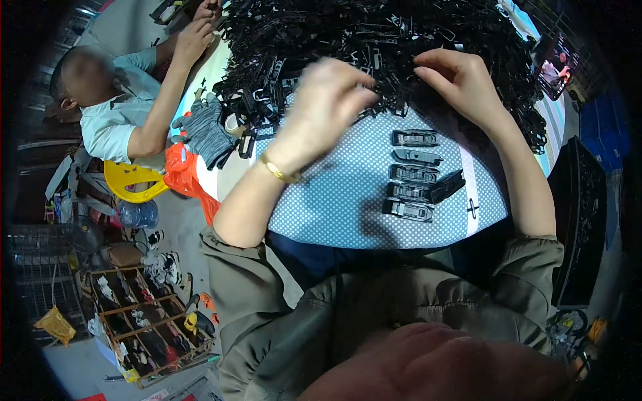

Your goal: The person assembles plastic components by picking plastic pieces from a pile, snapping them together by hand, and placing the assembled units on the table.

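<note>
A large heap of black plastic parts (pixel 301 33) covers the far side of the table. My left hand (pixel 328 100), a gold-coloured band at its wrist, hovers at the heap's near edge, smeared by motion. Its thumb and fingers curl toward the parts; whether they hold one is not visible. My right hand (pixel 461 80) reaches into the heap from the right, thumb and index finger nearly together. Anything dark between them blends into the pile. Between my forearms, several black clip-like parts (pixel 414 174) lie in a column on the blue dotted cloth (pixel 328 194), one tilted beside the others.
A grey glove (pixel 207 127), a tape roll (pixel 233 125) and an orange bag (pixel 184 170) are at the table's left side. A co-worker (pixel 120 107) sits there, hands near the heap. A phone-like screen (pixel 555 67) stands at the right. A wooden rack (pixel 147 321) is lower left.
</note>
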`<control>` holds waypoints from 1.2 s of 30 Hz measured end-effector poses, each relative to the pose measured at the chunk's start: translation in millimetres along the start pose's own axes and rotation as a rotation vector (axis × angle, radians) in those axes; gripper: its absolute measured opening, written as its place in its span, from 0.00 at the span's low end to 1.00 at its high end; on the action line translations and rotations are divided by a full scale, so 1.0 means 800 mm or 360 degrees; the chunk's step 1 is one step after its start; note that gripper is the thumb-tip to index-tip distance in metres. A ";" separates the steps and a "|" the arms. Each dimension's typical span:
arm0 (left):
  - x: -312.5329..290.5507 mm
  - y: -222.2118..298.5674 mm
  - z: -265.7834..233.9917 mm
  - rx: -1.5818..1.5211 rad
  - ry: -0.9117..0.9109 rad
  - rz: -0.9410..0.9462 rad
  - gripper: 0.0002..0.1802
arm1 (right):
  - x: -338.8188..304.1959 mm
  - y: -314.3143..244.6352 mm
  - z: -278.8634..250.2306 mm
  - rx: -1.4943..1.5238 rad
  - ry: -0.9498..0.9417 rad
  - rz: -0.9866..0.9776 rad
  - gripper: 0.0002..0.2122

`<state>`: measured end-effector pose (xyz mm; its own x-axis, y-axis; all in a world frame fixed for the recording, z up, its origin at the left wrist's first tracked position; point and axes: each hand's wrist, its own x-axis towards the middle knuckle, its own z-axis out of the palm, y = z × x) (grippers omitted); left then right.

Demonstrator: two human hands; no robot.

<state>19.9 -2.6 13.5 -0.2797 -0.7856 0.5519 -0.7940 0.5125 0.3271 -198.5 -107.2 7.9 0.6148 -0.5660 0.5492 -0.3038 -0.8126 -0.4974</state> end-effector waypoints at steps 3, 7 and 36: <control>-0.010 -0.036 -0.029 0.0952 0.0005 -0.0391 0.13 | 0.003 -0.008 -0.010 -0.0109 -0.0175 0.0269 0.06; -0.010 -0.047 -0.026 0.1191 -0.0178 -0.0543 0.13 | 0.000 -0.001 -0.002 -0.0187 -0.0352 -0.0257 0.10; -0.004 0.028 0.035 -0.1604 0.0053 -0.1001 0.19 | -0.011 -0.039 0.034 0.0289 0.0317 -0.0442 0.09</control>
<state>-12.2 1.9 -2.6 0.0334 -0.9951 0.0932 -0.0001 0.0933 0.9956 -174.6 -73.4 0.6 0.4968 -0.3581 0.7905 -0.0008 -0.9111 -0.4122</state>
